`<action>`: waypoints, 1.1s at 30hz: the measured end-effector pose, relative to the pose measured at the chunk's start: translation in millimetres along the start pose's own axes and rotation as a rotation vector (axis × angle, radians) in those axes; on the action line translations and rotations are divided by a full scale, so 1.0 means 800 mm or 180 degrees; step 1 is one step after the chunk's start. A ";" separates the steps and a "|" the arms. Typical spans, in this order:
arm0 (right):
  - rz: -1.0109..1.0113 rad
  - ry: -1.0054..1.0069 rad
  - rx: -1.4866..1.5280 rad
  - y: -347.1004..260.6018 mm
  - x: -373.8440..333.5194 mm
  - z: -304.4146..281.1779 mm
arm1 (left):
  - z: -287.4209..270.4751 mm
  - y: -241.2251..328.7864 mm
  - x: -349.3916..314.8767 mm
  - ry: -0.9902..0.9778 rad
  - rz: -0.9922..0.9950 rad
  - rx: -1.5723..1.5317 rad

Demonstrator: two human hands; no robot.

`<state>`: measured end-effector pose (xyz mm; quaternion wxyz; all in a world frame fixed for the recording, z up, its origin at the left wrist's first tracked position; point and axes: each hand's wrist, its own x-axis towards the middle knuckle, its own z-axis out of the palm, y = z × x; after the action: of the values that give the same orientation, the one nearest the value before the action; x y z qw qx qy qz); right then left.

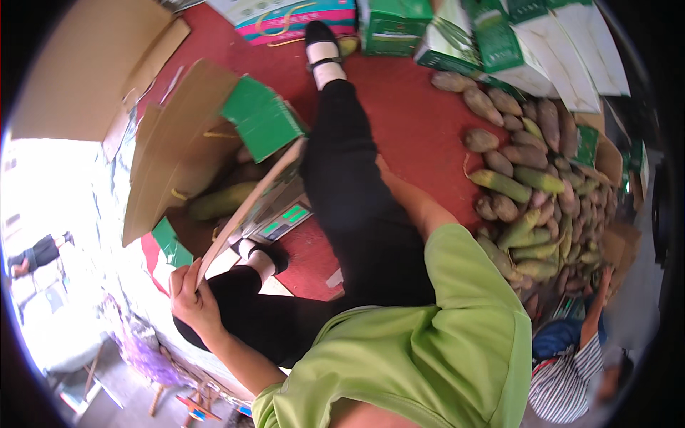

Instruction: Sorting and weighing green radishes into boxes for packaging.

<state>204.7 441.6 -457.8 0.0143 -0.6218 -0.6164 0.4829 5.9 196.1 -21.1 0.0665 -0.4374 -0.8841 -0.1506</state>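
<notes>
Left hand (194, 299) clasping the carton (180, 132) by its edge, eight o'clock — stiff, probably heavy, best supported low; right hand (384, 170) — grip hidden, can't say.

One veg-loaded carton (182, 128), two black shoes (320, 32), one green top (407, 349), one striped shirt (558, 392), and easily dozens of tubers (526, 156) tbh.

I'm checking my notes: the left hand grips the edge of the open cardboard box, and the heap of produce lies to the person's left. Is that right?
Not quite: the head view shows the heap of produce to the person's right. The left hand does grip the edge of the open cardboard box.
</notes>
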 end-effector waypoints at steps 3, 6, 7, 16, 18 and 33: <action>0.0066 -0.0340 0.0378 0.029 -0.046 -0.034 | -0.009 -0.007 -0.007 0.0095 -0.0060 0.0033; 0.0253 -0.0536 0.0719 0.022 -0.057 -0.071 | -0.011 -0.003 -0.002 0.0105 -0.0136 0.0085; 0.0339 -0.0599 0.0831 0.022 -0.059 -0.081 | -0.012 -0.003 0.000 0.0056 -0.0096 0.0093; 0.1040 -0.0832 0.1770 0.004 -0.091 -0.181 | -0.018 -0.010 0.003 0.0067 0.0085 0.0023; 0.1102 -0.0704 0.1943 0.004 -0.105 -0.209 | -0.017 -0.011 0.002 0.0083 0.0065 0.0032; -0.2915 0.0245 -0.0117 -0.338 -0.261 -0.382 | -0.019 -0.015 -0.003 0.0081 0.0151 0.0045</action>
<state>236.8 519.9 -7.5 0.2380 -0.3029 -0.8352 0.3924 -2.4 182.4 -10.2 0.0843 -0.4559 -0.8735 -0.1483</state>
